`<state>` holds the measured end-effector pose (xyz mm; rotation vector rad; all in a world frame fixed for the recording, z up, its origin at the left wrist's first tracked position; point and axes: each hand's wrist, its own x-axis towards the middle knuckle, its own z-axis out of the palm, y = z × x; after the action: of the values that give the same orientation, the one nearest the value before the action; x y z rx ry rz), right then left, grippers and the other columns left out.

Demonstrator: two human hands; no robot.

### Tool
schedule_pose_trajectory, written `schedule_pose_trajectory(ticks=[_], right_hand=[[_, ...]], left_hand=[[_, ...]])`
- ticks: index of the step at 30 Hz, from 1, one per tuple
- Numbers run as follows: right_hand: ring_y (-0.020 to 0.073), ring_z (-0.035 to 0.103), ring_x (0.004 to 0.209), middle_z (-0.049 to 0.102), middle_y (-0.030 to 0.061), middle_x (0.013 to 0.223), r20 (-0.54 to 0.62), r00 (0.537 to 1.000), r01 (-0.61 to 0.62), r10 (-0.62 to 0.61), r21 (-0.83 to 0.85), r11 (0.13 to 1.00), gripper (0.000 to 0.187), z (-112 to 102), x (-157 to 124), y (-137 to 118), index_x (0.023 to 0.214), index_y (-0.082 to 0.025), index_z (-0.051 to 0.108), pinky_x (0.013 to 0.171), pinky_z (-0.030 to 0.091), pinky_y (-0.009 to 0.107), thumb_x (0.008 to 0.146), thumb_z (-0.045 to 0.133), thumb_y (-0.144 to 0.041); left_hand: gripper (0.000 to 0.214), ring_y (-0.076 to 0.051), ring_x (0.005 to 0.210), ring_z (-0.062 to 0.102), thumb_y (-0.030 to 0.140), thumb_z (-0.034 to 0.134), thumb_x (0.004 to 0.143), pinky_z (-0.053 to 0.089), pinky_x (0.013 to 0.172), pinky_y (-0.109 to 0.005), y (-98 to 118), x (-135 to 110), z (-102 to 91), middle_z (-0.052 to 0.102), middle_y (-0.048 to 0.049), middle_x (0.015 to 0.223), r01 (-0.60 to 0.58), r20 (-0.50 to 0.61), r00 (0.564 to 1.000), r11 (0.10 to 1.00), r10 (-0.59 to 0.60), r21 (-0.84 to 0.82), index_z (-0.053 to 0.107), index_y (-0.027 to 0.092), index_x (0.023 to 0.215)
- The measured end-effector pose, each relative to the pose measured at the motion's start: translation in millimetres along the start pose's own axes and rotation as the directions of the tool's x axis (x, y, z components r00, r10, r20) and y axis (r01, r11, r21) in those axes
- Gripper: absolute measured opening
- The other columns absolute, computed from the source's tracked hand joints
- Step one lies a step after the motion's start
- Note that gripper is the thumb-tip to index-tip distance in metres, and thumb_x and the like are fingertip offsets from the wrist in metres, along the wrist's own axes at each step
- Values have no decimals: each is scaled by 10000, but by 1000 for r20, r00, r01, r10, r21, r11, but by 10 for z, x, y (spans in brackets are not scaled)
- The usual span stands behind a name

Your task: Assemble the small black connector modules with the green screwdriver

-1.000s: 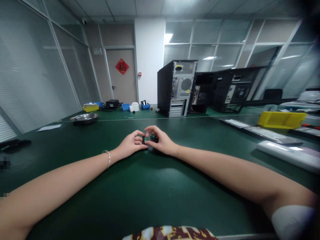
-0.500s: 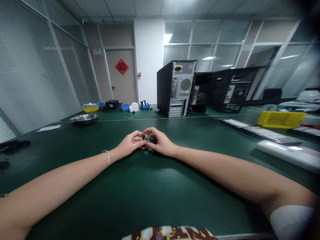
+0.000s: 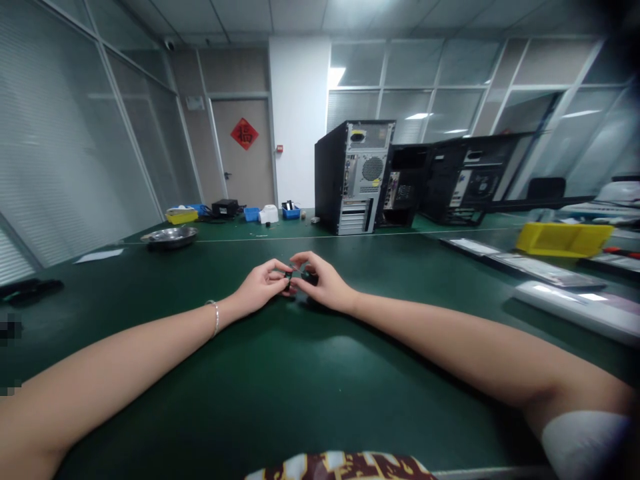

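Observation:
My left hand point(image 3: 264, 283) pinches a small dark piece point(image 3: 289, 275) between thumb and fingertips, just above the green tabletop point(image 3: 310, 373). The piece is too small for me to tell its kind. My right hand point(image 3: 323, 280) comes at it from the other side, thumb and index finger curved close to the piece. Something dark shows inside the curve of the right hand; whether it is held there I cannot make out. The fingertips of both hands almost meet in the middle of the table.
Behind the hands stand a black computer tower point(image 3: 353, 177) and more cases to its right. A metal bowl point(image 3: 173, 238) sits at far left. Small blue bins point(image 3: 291, 212) line the back. On the right are a yellow bin point(image 3: 564, 239) and a long white device point(image 3: 575, 305).
My right thumb and index finger have drawn slightly apart from the left fingertips, so the dark piece shows more. The left hand has barely moved.

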<state>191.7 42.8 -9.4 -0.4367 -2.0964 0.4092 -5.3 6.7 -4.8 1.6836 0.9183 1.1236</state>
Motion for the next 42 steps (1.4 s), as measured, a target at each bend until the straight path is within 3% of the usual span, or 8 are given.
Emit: schedule_pose_trajectory(ticks=[5, 11, 14, 19, 26, 30, 42], right_hand=[[198, 608, 960, 629, 67, 1042, -7, 1000, -11, 11, 10, 1000, 247, 1, 5, 11, 1129, -190, 554, 820, 486, 335, 896, 596, -262], [176, 607, 879, 651, 60, 1012, 1, 995, -101, 101, -58, 993, 159, -8, 15, 9, 1055, -190, 572, 798, 479, 314, 967, 476, -282], [180, 615, 876, 668, 43, 966, 18, 995, -99, 102, -125, 987, 128, -5, 12, 35, 997, -204, 593, 800, 478, 310, 955, 484, -255], [192, 643, 886, 700, 44, 951, 32, 993, -107, 114, -169, 980, 131, 1, 10, 41, 976, -203, 638, 811, 489, 320, 931, 518, -229], [188, 659, 896, 718, 42, 961, 33, 994, -95, 103, -185, 978, 141, 2, 6, 41, 990, -207, 664, 812, 498, 308, 920, 542, -193], [189, 662, 904, 718, 38, 972, 31, 994, -93, 102, -216, 972, 145, 2, -2, 48, 995, -223, 678, 823, 500, 312, 913, 565, -187], [189, 661, 884, 726, 46, 953, 25, 997, -62, 67, -171, 983, 131, -18, -8, 28, 961, -209, 679, 804, 498, 309, 910, 559, -205]], left_hand=[[302, -179, 760, 702, 334, 695, 832, 547, 740, -324, 19, 14, 8, 723, -33, 815, -22, -25, 999, 999, 23, 32, 580, 151, 1043], [279, -161, 746, 595, 310, 581, 888, 467, 721, -287, 18, 31, -53, 659, -26, 807, -59, -179, 979, 972, 101, 227, 693, 163, 1096], [294, -168, 730, 580, 341, 573, 895, 457, 712, -288, 24, 35, -63, 648, -24, 785, -70, -214, 969, 969, 122, 237, 713, 173, 1092], [321, -179, 744, 598, 397, 565, 911, 474, 738, -298, 44, 31, -49, 660, -34, 765, -87, -217, 965, 959, 149, 271, 723, 159, 1057], [298, -231, 910, 646, 334, 662, 837, 489, 827, -336, 64, 14, -36, 728, -94, 1027, -120, -152, 973, 942, 175, 314, 716, 155, 1069], [254, -234, 893, 651, 325, 675, 829, 500, 823, -346, 92, 1, -25, 730, -83, 993, -121, -163, 968, 923, 191, 365, 720, 160, 1017], [333, -195, 767, 655, 379, 777, 737, 501, 761, -337, 54, 18, -45, 740, -66, 886, -35, -169, 984, 994, 53, 105, 746, 160, 987]])
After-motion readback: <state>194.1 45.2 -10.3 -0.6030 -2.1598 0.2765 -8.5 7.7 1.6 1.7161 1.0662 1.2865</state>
